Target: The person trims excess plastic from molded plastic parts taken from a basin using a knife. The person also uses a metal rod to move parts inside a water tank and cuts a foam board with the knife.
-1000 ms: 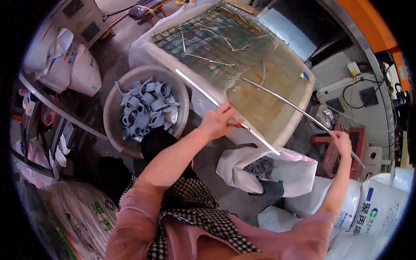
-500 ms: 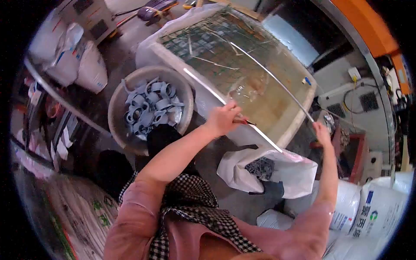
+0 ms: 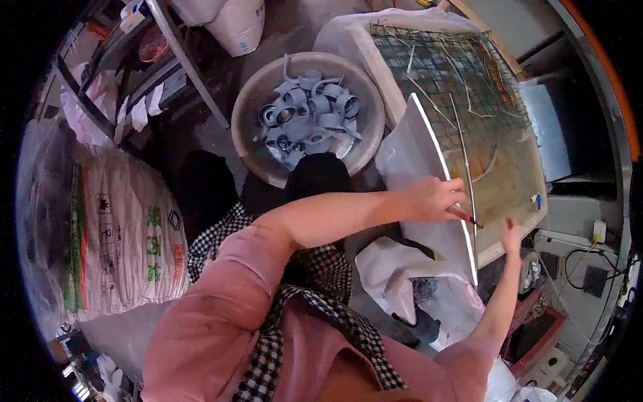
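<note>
My left hand (image 3: 439, 200) is closed around a small tool with a red handle (image 3: 458, 213) and a dark tip pointing right; its exact kind is hard to make out. That hand is at the edge of a white board (image 3: 418, 147), which stands tilted against the side of a water tub (image 3: 536, 224). A long thin rod (image 3: 465, 157) lies across the tub, its near end close to the tool's tip. My right hand (image 3: 511, 234) is over the tub's near right rim, apart from the rod. Its fingers are too blurred to read.
A round basin (image 3: 244, 127) of grey ring-shaped plastic parts (image 3: 311, 110) stands on the floor. Green mesh (image 3: 455, 74) with thin strips covers the tub's far part. Below the board sits a white sack (image 3: 388, 268) with grey scraps. A large printed sack (image 3: 134, 234) stands at left.
The view has swung, so the tub and basin appear further right. My right hand has come away from the rod's end. The board now shows its broad face, and the left hand still grips the tool.
</note>
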Demonstrator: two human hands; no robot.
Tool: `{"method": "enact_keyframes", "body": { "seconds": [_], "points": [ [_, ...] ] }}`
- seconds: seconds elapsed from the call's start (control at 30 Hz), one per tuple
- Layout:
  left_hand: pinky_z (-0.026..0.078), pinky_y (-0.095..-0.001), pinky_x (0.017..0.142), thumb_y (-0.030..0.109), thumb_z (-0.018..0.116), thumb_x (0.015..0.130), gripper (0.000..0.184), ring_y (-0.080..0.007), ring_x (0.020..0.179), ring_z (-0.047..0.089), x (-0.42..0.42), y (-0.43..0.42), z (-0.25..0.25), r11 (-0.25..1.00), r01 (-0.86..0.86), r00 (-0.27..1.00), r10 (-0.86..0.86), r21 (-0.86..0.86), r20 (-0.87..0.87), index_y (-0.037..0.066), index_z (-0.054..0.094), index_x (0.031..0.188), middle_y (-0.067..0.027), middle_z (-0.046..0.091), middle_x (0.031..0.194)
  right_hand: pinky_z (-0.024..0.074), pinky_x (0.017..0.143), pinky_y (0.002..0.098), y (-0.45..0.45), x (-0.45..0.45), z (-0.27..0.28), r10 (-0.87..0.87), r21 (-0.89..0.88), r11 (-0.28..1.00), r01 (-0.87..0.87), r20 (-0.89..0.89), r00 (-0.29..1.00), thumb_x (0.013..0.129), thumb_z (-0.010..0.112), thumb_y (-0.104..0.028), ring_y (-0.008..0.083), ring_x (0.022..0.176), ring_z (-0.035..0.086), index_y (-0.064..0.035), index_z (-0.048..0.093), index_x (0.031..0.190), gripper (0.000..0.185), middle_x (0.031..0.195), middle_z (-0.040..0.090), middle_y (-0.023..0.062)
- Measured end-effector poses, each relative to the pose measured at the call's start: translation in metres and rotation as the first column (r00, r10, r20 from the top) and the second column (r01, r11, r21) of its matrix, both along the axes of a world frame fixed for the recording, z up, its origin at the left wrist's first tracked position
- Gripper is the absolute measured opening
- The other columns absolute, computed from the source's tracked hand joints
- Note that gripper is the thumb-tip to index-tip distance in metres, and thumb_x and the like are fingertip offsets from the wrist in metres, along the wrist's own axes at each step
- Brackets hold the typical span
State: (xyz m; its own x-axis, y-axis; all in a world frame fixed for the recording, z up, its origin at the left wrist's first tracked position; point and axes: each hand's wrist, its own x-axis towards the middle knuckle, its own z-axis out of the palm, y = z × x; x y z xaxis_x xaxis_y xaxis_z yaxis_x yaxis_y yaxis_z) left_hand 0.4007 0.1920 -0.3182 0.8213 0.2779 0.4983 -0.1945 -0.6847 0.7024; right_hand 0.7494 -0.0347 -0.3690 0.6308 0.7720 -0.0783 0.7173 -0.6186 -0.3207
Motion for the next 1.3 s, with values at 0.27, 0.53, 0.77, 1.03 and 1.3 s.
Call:
{"method": "enact_keyframes", "body": {
  "seconds": [0.27, 0.53, 0.77, 1.03, 1.3],
  "points": [
    [0.044, -0.0442, 0.080, 0.031, 0.057, 0.081, 0.034, -0.0396, 0.089, 0.055, 0.040, -0.006, 0.031, 0.924, -0.143, 0.983, 0.174, -0.355, 0.057, 0.000, 0.057, 0.096, -0.0222, 0.053, 0.106, 0.0414, 0.057, 0.0218, 0.133, -0.207, 0.197, -0.034, 0.561, 0.826, -0.051, 0.141, 0.989, 0.086, 0.056, -0.019, 0.0080, 0.059, 0.048, -0.0008, 0.057, 0.089, 0.019, 0.070, 0.057, 0.0042],
    [0.042, -0.0420, 0.079, 0.006, 0.059, 0.067, 0.023, -0.0362, 0.096, 0.051, -0.045, 0.043, 0.091, 0.718, -0.192, 0.977, 0.071, -0.670, -0.203, -0.002, 0.058, 0.089, -0.0225, 0.056, 0.091, 0.0431, 0.064, 0.0225, 0.185, -0.321, 0.183, 0.180, 0.534, 0.846, -0.012, -0.264, 0.948, 0.083, 0.059, -0.025, 0.0101, 0.068, 0.054, 0.0022, 0.059, 0.090, 0.028, 0.072, 0.060, 0.0057],
    [0.044, -0.0372, 0.081, 0.007, 0.068, 0.063, 0.073, -0.0315, 0.098, 0.053, -0.118, 0.085, 0.059, 0.946, -0.144, 0.981, 0.098, -0.292, -0.167, 0.005, 0.036, 0.129, -0.0207, 0.053, 0.106, 0.0440, 0.068, 0.0243, 0.237, -0.364, 0.149, 0.227, 0.476, 0.874, -0.098, -0.223, 0.948, 0.088, 0.053, -0.027, 0.0124, 0.072, 0.057, 0.0023, 0.058, 0.093, 0.031, 0.080, 0.062, 0.0093],
    [0.048, -0.0355, 0.071, 0.035, 0.066, 0.069, 0.044, -0.0269, 0.078, 0.062, -0.288, 0.248, -0.071, 0.733, -0.654, 0.608, 0.362, -0.187, -0.707, -0.003, 0.063, 0.091, -0.0190, 0.063, 0.084, 0.0508, 0.048, 0.0296, 0.237, -0.230, 0.089, -0.122, 0.336, 0.870, 0.362, -0.565, 0.816, 0.092, 0.041, -0.032, 0.0194, 0.068, 0.062, -0.0021, 0.041, 0.118, 0.040, 0.091, 0.059, 0.0138],
    [0.047, -0.0386, 0.078, 0.035, 0.069, 0.065, 0.046, -0.0326, 0.092, 0.059, -0.345, 0.323, -0.216, 0.690, -0.711, 0.193, 0.375, 0.134, -0.907, -0.004, 0.062, 0.089, -0.0212, 0.061, 0.097, 0.0449, 0.040, 0.0241, 0.304, -0.311, 0.122, -0.047, 0.374, 0.919, 0.128, -0.217, 0.975, 0.091, 0.042, -0.038, 0.0172, 0.059, 0.063, -0.0007, 0.047, 0.103, 0.040, 0.083, 0.061, 0.0133]
  ]
}}
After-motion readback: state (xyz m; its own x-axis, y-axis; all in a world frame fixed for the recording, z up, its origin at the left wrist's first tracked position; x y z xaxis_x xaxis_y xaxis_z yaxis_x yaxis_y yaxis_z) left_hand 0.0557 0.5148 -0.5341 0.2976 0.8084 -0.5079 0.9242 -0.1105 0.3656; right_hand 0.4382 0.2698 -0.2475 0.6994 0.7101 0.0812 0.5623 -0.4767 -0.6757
